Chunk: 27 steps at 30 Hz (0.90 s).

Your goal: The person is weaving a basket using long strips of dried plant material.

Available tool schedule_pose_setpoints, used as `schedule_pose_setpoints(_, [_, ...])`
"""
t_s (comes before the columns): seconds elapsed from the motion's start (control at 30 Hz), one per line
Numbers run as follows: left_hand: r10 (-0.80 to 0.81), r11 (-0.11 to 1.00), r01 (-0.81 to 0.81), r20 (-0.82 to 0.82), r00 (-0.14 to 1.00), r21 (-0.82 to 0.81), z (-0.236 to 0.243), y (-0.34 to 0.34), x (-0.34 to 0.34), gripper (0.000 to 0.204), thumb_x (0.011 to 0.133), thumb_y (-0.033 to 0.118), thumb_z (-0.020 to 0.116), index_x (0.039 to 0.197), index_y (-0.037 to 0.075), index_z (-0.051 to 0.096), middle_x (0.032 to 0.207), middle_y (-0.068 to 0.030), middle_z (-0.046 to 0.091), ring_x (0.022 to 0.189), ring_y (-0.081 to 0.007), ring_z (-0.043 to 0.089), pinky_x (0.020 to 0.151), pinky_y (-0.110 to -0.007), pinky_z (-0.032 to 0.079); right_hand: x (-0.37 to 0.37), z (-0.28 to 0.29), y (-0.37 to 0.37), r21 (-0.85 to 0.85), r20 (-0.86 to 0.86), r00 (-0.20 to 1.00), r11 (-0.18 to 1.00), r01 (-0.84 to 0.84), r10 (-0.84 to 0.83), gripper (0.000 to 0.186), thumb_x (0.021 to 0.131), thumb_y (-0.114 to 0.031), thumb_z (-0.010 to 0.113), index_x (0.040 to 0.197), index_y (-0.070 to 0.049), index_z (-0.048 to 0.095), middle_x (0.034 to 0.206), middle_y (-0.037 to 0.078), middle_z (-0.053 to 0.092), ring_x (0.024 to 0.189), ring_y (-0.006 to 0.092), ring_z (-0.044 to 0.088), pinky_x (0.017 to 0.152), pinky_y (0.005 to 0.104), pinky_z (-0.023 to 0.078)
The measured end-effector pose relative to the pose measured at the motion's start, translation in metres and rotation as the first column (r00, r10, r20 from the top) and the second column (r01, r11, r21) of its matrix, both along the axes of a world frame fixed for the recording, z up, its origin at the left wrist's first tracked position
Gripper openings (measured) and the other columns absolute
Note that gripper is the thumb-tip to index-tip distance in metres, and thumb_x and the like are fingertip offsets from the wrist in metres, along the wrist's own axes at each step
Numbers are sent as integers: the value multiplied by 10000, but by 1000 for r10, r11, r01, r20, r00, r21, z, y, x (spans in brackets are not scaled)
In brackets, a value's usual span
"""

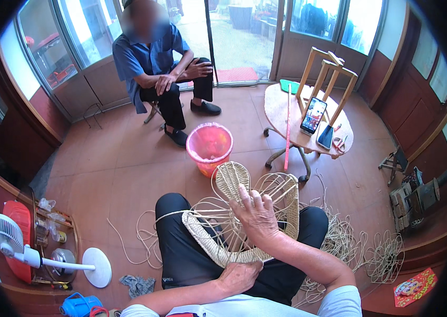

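A half-woven straw-coloured cord piece [205, 240] rests across my lap, with a thick braided rim and many loose strands fanning over its middle. At its far side stands a tightly woven, teardrop-shaped panel [232, 179]. My right hand [258, 216] reaches over the middle, its bent fingers closed on the cords at the panel's base; the thumb side is partly hidden. Against the near rim, my left hand [240, 277] is closed with its fingertips tucked under the edge. One long cord [168, 214] trails off to the left over my knee.
Coiled cord [342, 238] covers the floor at right. A pink bucket [210, 145] stands ahead, near a seated person [152, 68]. The round table [276, 105] carries phones, pliers and a wooden frame [334, 68]. A white fan [97, 267] and a cloth [138, 285] lie left.
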<state>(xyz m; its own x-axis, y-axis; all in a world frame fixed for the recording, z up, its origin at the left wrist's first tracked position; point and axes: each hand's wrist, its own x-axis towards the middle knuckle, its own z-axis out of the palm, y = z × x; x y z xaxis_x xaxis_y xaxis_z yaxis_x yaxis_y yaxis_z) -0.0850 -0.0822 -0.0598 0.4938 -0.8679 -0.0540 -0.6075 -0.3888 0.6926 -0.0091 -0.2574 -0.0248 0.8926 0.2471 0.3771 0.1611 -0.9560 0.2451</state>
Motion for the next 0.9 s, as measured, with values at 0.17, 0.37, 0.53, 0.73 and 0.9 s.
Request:
schedule_pose_setpoints(0.17, [-40, 998, 40, 3, 999, -43, 2, 1, 1, 150, 1063, 162, 652, 1142, 54, 720, 865, -213, 756, 804, -422, 777, 681, -557, 605, 31, 5, -21, 53, -46, 985, 985, -166, 168, 615, 879, -254, 779, 1485, -207, 686, 1720, 120, 480, 1534, 353, 473, 1222, 541, 397])
schedule_pose_setpoints(0.37, [5, 999, -2, 64, 998, -52, 13, 18, 8, 144, 1040, 169, 688, 1137, 107, 776, 946, -178, 796, 830, -413, 790, 702, -540, 619, 63, -22, -37, 345, -211, 938, 918, -193, 276, 510, 737, -210, 839, 1246, -178, 840, 1707, 123, 514, 1422, 326, 607, 1055, 505, 590])
schedule_pose_setpoints(0.53, [118, 993, -118, 141, 983, -13, 27, 49, 30, 221, 1114, 157, 631, 1229, 73, 800, 1026, -206, 805, 931, -436, 788, 814, -510, 613, 80, 0, -53, 538, -113, 988, 843, -25, 101, 629, 700, -155, 841, 1324, -225, 809, 1713, 207, 477, 1067, 428, 792, 883, 532, 669])
schedule_pose_setpoints(0.73, [361, 932, -354, 254, 897, -77, 81, 78, 85, 375, 1168, 304, 647, 1259, -32, 788, 1132, -280, 805, 1036, -440, 766, 924, -465, 599, 86, 1, -77, 699, 69, 957, 698, 155, -282, 467, 741, -70, 806, 1203, -134, 775, 1587, 249, 532, 947, 459, 821, 745, 525, 697])
schedule_pose_setpoints(0.9, [478, 879, -457, 246, 844, -140, 71, 104, 116, 483, 1115, 440, 725, 1205, -31, 787, 1050, -273, 789, 958, -436, 736, 867, -486, 568, 85, 6, -47, 748, 71, 927, 634, 194, -368, 560, 772, 2, 787, 1314, -89, 681, 1613, 290, 485, 992, 447, 817, 759, 487, 697])
